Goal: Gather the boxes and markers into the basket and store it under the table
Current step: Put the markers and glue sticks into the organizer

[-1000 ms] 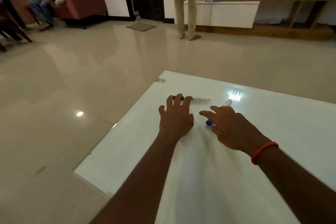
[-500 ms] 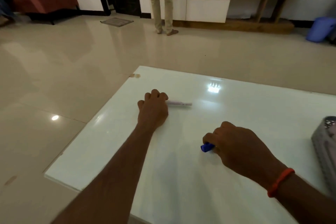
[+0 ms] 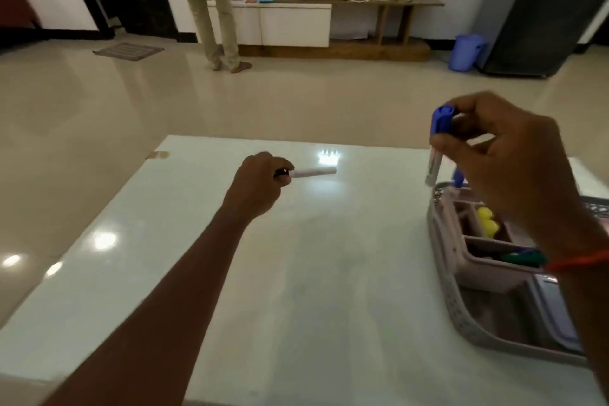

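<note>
My left hand (image 3: 258, 183) grips a white marker with a black cap (image 3: 313, 172) just above the white table (image 3: 296, 290), its barrel pointing right. My right hand (image 3: 504, 158) holds a blue-capped marker (image 3: 436, 142) upright, cap up, over the far end of the grey perforated basket (image 3: 454, 300) at the table's right side. Inside the basket are a pinkish box with compartments (image 3: 487, 277), yellow pieces (image 3: 487, 221), green and blue markers (image 3: 520, 259), and another blue marker (image 3: 458, 176) at the far corner. My right forearm hides part of the basket.
A person (image 3: 211, 6) stands near a white cabinet (image 3: 293, 25) beyond the table. A blue bucket (image 3: 464, 51) and a dark tall cabinet (image 3: 553, 10) stand at the far right. A mat (image 3: 128, 50) lies on the shiny floor.
Both hands closed round the markers and lifted them off the table. My right hand carried the blue-capped marker up and right over the basket, which has come fully into view.
</note>
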